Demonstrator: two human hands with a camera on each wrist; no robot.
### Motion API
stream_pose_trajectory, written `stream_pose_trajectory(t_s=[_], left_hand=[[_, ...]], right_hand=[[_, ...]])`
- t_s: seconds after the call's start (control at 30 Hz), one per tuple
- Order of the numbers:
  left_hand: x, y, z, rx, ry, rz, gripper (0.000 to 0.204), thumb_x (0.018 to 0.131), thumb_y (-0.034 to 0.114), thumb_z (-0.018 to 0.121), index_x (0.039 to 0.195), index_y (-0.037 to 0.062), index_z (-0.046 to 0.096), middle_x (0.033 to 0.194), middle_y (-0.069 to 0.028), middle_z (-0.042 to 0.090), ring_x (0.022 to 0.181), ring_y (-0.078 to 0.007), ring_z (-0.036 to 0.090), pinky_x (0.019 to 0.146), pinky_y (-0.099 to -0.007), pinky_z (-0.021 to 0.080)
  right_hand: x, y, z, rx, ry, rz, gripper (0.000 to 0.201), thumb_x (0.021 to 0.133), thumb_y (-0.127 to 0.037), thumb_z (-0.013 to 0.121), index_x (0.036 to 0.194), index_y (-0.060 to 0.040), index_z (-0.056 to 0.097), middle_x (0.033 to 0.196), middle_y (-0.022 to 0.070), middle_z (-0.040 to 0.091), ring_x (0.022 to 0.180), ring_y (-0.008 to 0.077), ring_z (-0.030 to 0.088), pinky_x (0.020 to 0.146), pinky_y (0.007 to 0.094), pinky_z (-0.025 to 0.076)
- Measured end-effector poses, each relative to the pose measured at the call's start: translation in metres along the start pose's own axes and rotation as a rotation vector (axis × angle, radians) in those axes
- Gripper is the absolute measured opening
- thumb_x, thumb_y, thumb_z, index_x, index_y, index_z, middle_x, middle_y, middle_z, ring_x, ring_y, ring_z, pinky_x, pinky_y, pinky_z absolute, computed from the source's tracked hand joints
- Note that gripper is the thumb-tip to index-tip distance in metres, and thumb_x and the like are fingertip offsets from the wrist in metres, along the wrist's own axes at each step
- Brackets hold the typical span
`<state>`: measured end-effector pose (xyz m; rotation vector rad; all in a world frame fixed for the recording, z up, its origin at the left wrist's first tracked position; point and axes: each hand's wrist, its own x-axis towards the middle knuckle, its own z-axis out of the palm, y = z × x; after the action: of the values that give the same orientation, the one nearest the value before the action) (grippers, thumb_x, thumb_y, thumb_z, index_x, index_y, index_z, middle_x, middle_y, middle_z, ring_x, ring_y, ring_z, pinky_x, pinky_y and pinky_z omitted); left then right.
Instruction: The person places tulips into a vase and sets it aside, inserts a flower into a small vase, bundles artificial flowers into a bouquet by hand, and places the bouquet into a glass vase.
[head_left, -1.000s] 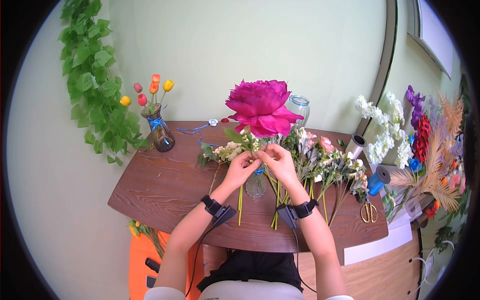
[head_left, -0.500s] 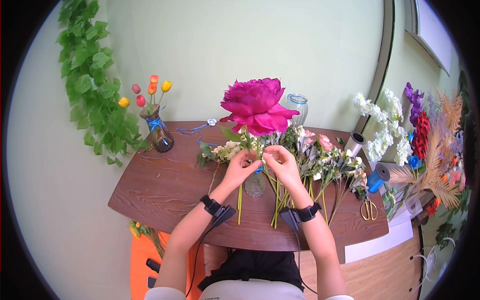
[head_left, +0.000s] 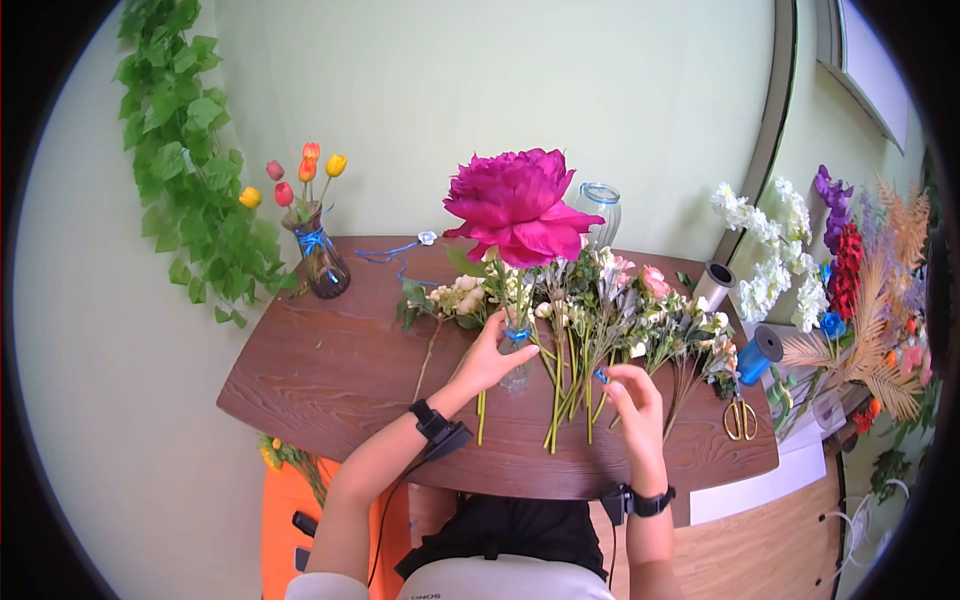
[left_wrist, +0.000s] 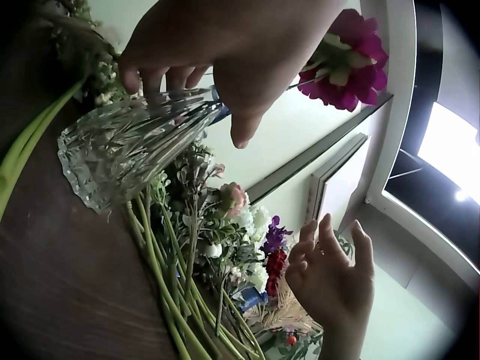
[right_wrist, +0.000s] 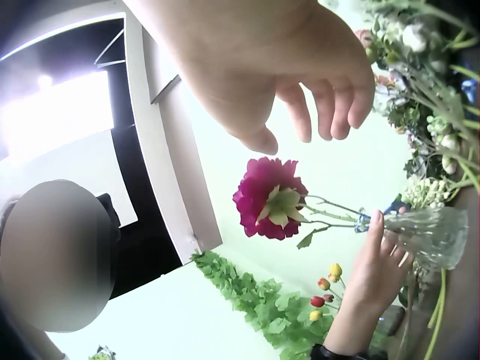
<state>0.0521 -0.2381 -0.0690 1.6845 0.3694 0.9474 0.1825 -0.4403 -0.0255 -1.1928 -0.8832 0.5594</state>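
A large magenta peony (head_left: pixel 520 205) stands in a small clear glass vase (head_left: pixel 516 380) on the table, its leafy stem rising from the mouth. A blue ribbon (head_left: pixel 517 334) circles the vase's neck. My left hand (head_left: pixel 485 362) holds the vase just at the neck, thumb on the near side and fingers around the back; the left wrist view shows the ribbed glass (left_wrist: pixel 112 150) under them. To the right, my right hand (head_left: pixel 640 405) is raised over the table with fingers loosely bent and nothing between them. Flower stems (head_left: pixel 560 400) lie beside it, with a small blue piece (head_left: pixel 600 376) among them.
Cream and pink flowers (head_left: pixel 655 300) cover the table's right half. Gold scissors (head_left: pixel 739 420), a blue ribbon spool (head_left: pixel 758 355) and a silver spool (head_left: pixel 712 287) lie at its right edge. A tulip vase (head_left: pixel 323 262) stands back left, an empty glass jar (head_left: pixel 600 208) behind the peony.
Both hands have come away from the peony's stem. My left hand moved down to the vase's neck and grips it; my right hand drew back to the right and toward me.
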Motion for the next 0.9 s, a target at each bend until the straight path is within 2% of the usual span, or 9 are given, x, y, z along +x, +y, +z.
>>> stream_pose_trajectory(t_s=[0.07,0.1,0.2,0.27,0.37,0.47,0.63,0.77,0.9], left_hand=[[-0.001,-0.001,0.001,0.265,0.039,-0.060,0.054,0.071,0.027,0.068,0.112,0.0016,0.043,0.110,-0.0133,0.049,0.103,-0.0226,0.047,0.087,-0.0329,0.035],[-0.001,-0.002,0.004,0.264,0.040,-0.061,0.054,0.071,0.027,0.068,0.112,0.0016,0.043,0.110,-0.0133,0.049,0.103,-0.0226,0.047,0.087,-0.0329,0.035],[0.000,-0.001,0.014,0.235,0.151,0.004,0.048,0.071,0.028,0.067,0.104,0.0003,0.047,0.099,-0.0130,0.052,0.098,-0.0255,0.047,0.084,-0.0342,0.035],[0.002,0.003,0.018,0.554,0.328,0.113,0.043,0.072,0.028,0.065,0.103,0.0018,0.048,0.092,-0.0118,0.054,0.095,-0.0280,0.045,0.081,-0.0380,0.035],[0.004,0.005,0.021,0.683,0.359,0.126,0.033,0.075,0.026,0.061,0.099,0.0064,0.050,0.090,-0.0111,0.054,0.094,-0.0295,0.043,0.080,-0.0408,0.034],[0.004,0.007,0.023,0.579,0.319,0.049,0.025,0.077,0.025,0.058,0.096,0.0107,0.052,0.090,-0.0089,0.055,0.094,-0.0290,0.044,0.080,-0.0415,0.033],[0.001,0.018,0.023,0.664,0.308,0.040,0.022,0.081,0.026,0.055,0.094,0.0083,0.052,0.085,-0.0129,0.051,0.083,-0.0281,0.048,0.074,-0.0382,0.037],[0.002,0.025,0.019,0.538,0.289,-0.021,0.021,0.079,0.024,0.055,0.093,0.0086,0.050,0.083,-0.0100,0.055,0.084,-0.0297,0.048,0.075,-0.0417,0.036],[0.013,0.022,0.001,0.466,0.281,0.065,0.021,0.081,0.021,0.054,0.093,0.0045,0.049,0.079,-0.0118,0.054,0.075,-0.0262,0.051,0.070,-0.0376,0.039]], right_hand=[[-0.015,0.001,-0.013,-0.023,0.063,-0.013,0.017,0.080,-0.007,0.056,0.096,-0.0018,0.054,0.088,0.0007,0.055,0.077,0.0073,0.050,0.070,0.0205,0.040],[-0.022,0.002,-0.019,-0.045,0.125,-0.030,0.015,0.081,-0.007,0.054,0.095,-0.0017,0.054,0.088,0.0011,0.055,0.077,0.0078,0.051,0.069,0.0208,0.040],[-0.041,0.013,-0.038,-0.013,0.283,-0.012,0.014,0.084,-0.011,0.050,0.093,-0.0011,0.055,0.088,0.0038,0.056,0.074,0.0086,0.051,0.067,0.0207,0.041],[-0.049,0.017,-0.046,0.031,0.328,0.005,0.013,0.084,-0.011,0.050,0.092,-0.0012,0.055,0.088,0.0044,0.056,0.074,0.0080,0.051,0.065,0.0199,0.041],[-0.057,0.025,-0.054,0.111,0.399,0.025,0.013,0.085,-0.012,0.049,0.090,-0.0018,0.055,0.088,0.0059,0.057,0.071,0.0069,0.051,0.063,0.0179,0.042],[-0.060,0.028,-0.057,0.139,0.445,0.045,0.015,0.086,-0.017,0.048,0.090,-0.0033,0.054,0.081,0.0018,0.055,0.069,0.0065,0.051,0.062,0.0177,0.041],[-0.060,0.030,-0.057,0.200,0.488,0.062,0.016,0.086,-0.018,0.048,0.087,-0.0028,0.054,0.073,0.0006,0.052,0.066,0.0069,0.049,0.060,0.0174,0.039],[-0.060,0.034,-0.062,0.227,0.453,0.058,0.014,0.086,-0.015,0.047,0.086,-0.0019,0.054,0.079,0.0033,0.055,0.067,0.0061,0.050,0.060,0.0163,0.041],[-0.059,0.039,-0.064,0.235,0.456,0.060,0.014,0.086,-0.015,0.047,0.086,-0.0021,0.054,0.075,0.0028,0.055,0.067,0.0071,0.051,0.059,0.0168,0.041]])
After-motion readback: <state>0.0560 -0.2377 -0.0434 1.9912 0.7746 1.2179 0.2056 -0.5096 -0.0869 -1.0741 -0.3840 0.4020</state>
